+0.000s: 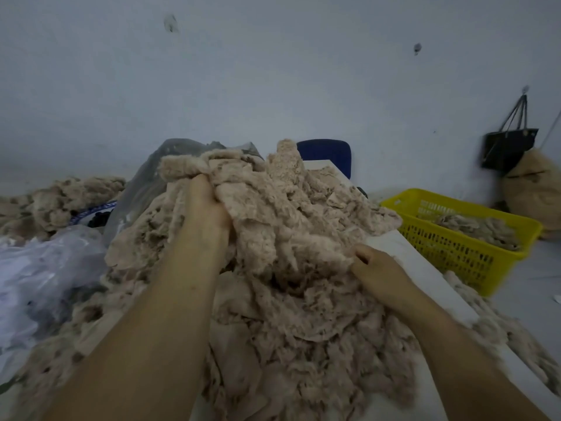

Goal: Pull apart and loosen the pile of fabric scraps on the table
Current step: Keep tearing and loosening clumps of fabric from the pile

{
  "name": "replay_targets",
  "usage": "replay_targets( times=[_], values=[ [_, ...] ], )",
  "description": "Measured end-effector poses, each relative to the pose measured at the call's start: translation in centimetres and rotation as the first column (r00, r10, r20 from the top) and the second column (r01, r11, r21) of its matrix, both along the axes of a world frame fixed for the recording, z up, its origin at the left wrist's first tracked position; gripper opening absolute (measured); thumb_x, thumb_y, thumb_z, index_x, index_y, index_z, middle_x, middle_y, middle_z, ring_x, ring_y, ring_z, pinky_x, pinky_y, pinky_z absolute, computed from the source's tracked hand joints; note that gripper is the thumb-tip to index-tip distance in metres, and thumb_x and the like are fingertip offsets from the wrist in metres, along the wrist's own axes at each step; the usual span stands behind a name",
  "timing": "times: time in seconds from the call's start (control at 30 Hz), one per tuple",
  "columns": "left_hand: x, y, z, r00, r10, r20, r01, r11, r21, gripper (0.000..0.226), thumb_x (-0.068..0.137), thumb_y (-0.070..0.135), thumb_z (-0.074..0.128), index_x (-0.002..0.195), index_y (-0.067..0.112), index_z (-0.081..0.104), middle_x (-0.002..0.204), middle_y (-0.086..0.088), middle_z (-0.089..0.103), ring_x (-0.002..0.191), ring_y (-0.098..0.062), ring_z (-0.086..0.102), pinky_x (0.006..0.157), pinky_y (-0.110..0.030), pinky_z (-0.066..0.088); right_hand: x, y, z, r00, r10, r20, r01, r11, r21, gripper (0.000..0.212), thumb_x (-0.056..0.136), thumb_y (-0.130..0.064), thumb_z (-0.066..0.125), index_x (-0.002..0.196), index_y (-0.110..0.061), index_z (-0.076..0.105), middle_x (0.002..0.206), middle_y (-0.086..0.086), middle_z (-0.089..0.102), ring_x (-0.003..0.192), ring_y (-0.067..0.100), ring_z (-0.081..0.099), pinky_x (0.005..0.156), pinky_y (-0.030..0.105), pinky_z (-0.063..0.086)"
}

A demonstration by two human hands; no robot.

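A tall pile of beige, fluffy fabric scraps (291, 244) covers the white table (425, 268) in front of me. My left hand (206, 211) reaches high into the pile near its top, its fingers buried in the scraps and gripping a clump. My right hand (376, 275) sits lower at the pile's right side, its curled fingers pinching a fold of the scraps near the table's edge. The fingertips of both hands are hidden in the fabric.
A yellow plastic basket (461, 253) with some scraps stands to the right. Clear plastic bags (45, 268) lie at the left, with more scraps (60, 202) behind them. A blue chair back (328, 153) stands behind the pile. A black bag (507, 147) hangs on the wall.
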State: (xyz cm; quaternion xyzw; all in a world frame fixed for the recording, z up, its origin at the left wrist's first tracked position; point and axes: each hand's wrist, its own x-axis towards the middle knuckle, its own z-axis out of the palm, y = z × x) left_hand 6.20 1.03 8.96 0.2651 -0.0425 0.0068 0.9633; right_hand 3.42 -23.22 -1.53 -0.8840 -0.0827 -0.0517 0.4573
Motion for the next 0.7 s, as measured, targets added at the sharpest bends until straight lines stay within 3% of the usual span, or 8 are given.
replay_targets(
  times=[0.13, 0.23, 0.33, 0.43, 0.5, 0.57, 0.63, 0.7],
  values=[
    [-0.1, -3.5, -1.5, 0.994, 0.107, -0.033, -0.08, 0.885, 0.458, 0.022, 0.096, 0.024, 0.053, 0.088, 0.007, 0.064, 0.079, -0.001, 0.072, 0.068, -0.013, 0.069, 0.059, -0.02, 0.056, -1.0, 1.9, 2.1, 0.99, 0.033, 0.14, -0.069, 0.965, 0.253, 0.042, 0.079, -0.076, 0.053, 0.104, -0.043, 0.058, 0.112, -0.029, 0.051, 0.098, -0.012, 0.055, 0.069, 0.012, 0.043],
    [-1.7, -7.5, -2.7, 0.998, 0.047, -0.03, -0.016, 0.763, 0.646, 0.027, 0.094, 0.031, 0.062, 0.109, 0.01, 0.071, 0.101, -0.007, 0.075, 0.096, -0.02, 0.071, 0.079, -0.031, 0.058, -1.1, 4.5, 3.2, 0.978, 0.161, 0.137, -0.193, 0.941, 0.278, 0.071, 0.071, -0.074, 0.062, 0.131, -0.04, 0.048, 0.123, -0.027, 0.057, 0.106, -0.009, 0.058, 0.086, 0.026, 0.051],
    [-2.7, -8.4, -3.5, 0.991, -0.111, -0.073, 0.129, 0.668, 0.733, 0.035, 0.086, 0.035, 0.07, 0.116, 0.018, 0.069, 0.111, -0.001, 0.073, 0.106, -0.013, 0.067, 0.085, -0.022, 0.054, -0.5, 4.6, 2.3, 0.986, 0.162, 0.029, -0.16, 0.9, 0.405, 0.04, 0.087, -0.047, 0.064, 0.119, -0.023, 0.064, 0.11, -0.003, 0.071, 0.103, 0.014, 0.066, 0.096, 0.046, 0.052],
    [-3.4, -7.3, -5.1, 0.94, -0.327, -0.1, 0.277, 0.556, 0.783, 0.052, 0.077, 0.04, 0.072, 0.124, 0.018, 0.065, 0.121, 0.0, 0.069, 0.116, -0.015, 0.062, 0.093, -0.025, 0.05, -0.2, 3.3, 0.3, 0.956, 0.23, -0.182, -0.072, 0.787, 0.613, 0.021, 0.094, -0.026, 0.062, 0.114, -0.025, 0.066, 0.114, 0.001, 0.071, 0.109, 0.018, 0.066, 0.102, 0.043, 0.05],
    [-3.5, -6.0, -6.3, 0.919, -0.387, -0.072, 0.28, 0.514, 0.811, 0.048, 0.084, 0.039, 0.069, 0.126, 0.018, 0.064, 0.126, 0.001, 0.067, 0.119, -0.013, 0.061, 0.099, -0.026, 0.049, 0.7, 1.5, 0.3, 0.966, 0.151, -0.212, 0.068, 0.641, 0.765, 0.022, 0.095, -0.026, 0.061, 0.113, -0.015, 0.065, 0.107, 0.007, 0.072, 0.096, 0.02, 0.071, 0.086, 0.039, 0.057],
    [-3.5, -4.5, -7.4, 0.958, -0.285, -0.024, 0.174, 0.513, 0.841, 0.045, 0.088, 0.044, 0.064, 0.125, 0.018, 0.065, 0.125, 0.003, 0.068, 0.115, -0.011, 0.063, 0.099, -0.028, 0.05, 1.9, -1.7, 1.0, 0.985, 0.079, -0.152, 0.132, 0.22, 0.967, 0.026, 0.099, -0.032, 0.054, 0.11, -0.011, 0.064, 0.097, 0.01, 0.072, 0.081, 0.018, 0.073, 0.069, 0.029, 0.059],
    [-3.6, -3.1, -8.3, 0.997, -0.076, -0.024, 0.061, 0.529, 0.847, 0.035, 0.092, 0.047, 0.059, 0.113, 0.02, 0.07, 0.112, 0.006, 0.073, 0.103, -0.008, 0.069, 0.089, -0.025, 0.053, 2.5, -4.5, 1.4, 0.994, 0.085, -0.069, 0.074, -0.065, 0.995, 0.042, 0.099, -0.048, 0.048, 0.127, -0.019, 0.062, 0.108, 0.006, 0.068, 0.082, 0.018, 0.067, 0.085, 0.02, 0.051],
    [-3.7, -2.4, -9.5, 0.995, 0.1, 0.017, -0.054, 0.383, 0.922, 0.025, 0.095, 0.047, 0.057, 0.1, 0.026, 0.072, 0.101, 0.009, 0.075, 0.09, -0.003, 0.07, 0.079, -0.021, 0.051, 2.5, -4.2, 0.3, 0.985, 0.115, -0.128, 0.116, 0.111, 0.987, 0.044, 0.097, -0.056, 0.045, 0.118, -0.025, 0.068, 0.113, -0.007, 0.058, 0.071, 0.014, 0.055, 0.079, 0.016, 0.044]
  ],
)
